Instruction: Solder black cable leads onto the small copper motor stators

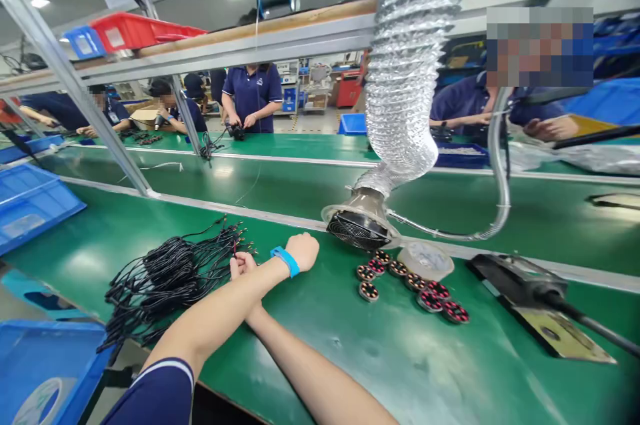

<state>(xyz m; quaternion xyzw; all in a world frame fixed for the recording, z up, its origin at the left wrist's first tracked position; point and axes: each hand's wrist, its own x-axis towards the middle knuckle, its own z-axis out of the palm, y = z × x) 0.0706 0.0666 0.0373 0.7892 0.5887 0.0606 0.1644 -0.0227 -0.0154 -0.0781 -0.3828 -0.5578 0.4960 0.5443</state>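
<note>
Head view: a heap of black cables (167, 271) lies on the left part of a green workbench (310, 345), spreading from near its far edge down to its near edge, to the left of both of the person's bare hands. The fingers of the right hand (243, 265) reach in at the heap's right side, just beside the cable ends, thumb and fingers close together; whether a cable is pinched between them cannot be told. The cables are thin and dark, looped and tangled in a thick bundle, their free ends fanning out toward the far edge in small copper-coloured tips, with a touch of red by the fingertips. The left arm crosses over the right, a blue band (285, 261) at its wrist, and the left hand (303, 251) is bent down to the right of the heap, apart from it, its fingers hidden and their grip impossible to tell. Farther right, a black fan (359, 230) under a silvery duct (407, 58) sits by the far edge, beside round coils (369, 291) in copper and pink and a whitish dish (426, 261)
</note>
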